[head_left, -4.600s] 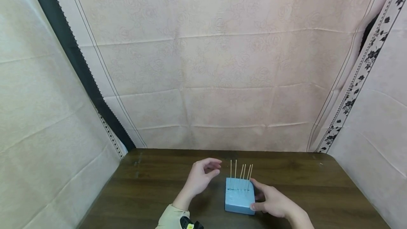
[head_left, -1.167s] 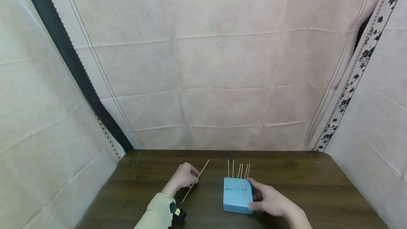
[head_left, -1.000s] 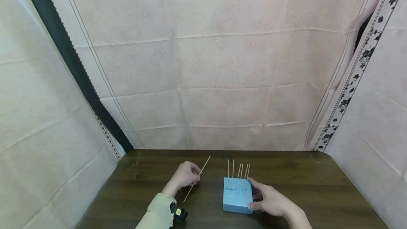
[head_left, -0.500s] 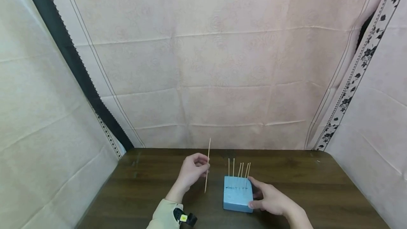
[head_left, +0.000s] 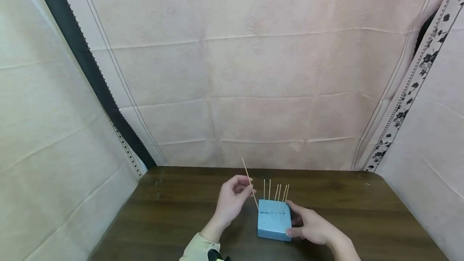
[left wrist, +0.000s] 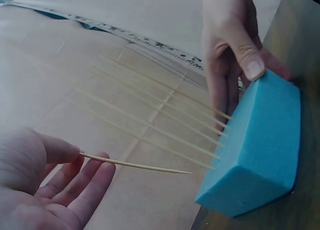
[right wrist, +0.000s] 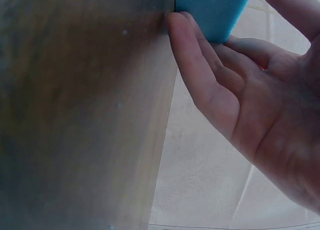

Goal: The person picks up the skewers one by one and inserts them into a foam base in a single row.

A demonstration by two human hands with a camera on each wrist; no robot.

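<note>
A thin bamboo skewer (head_left: pixel 247 173) is pinched between the thumb and fingers of my left hand (head_left: pixel 232 199), leaning with its top to the left. Its lower tip points at the far left corner of a blue foam block (head_left: pixel 274 224); in the left wrist view the skewer (left wrist: pixel 145 166) ends just short of the block (left wrist: pixel 265 145). Several other skewers stand upright in a row along the block's far part. My right hand (head_left: pixel 312 226) grips the block's right side, thumb at the near corner and fingers behind; in the right wrist view its fingertips reach the tabletop.
The block sits on a dark brown wooden table (head_left: pixel 174 216). Pale patterned cloth (head_left: pixel 253 92) hangs behind the table's far edge, with more cloth at the left and right sides.
My left hand, without a skewer at first, later holds one out to the left, turns it upright and brings it right, beside the block. My right hand keeps its grip on the block.
</note>
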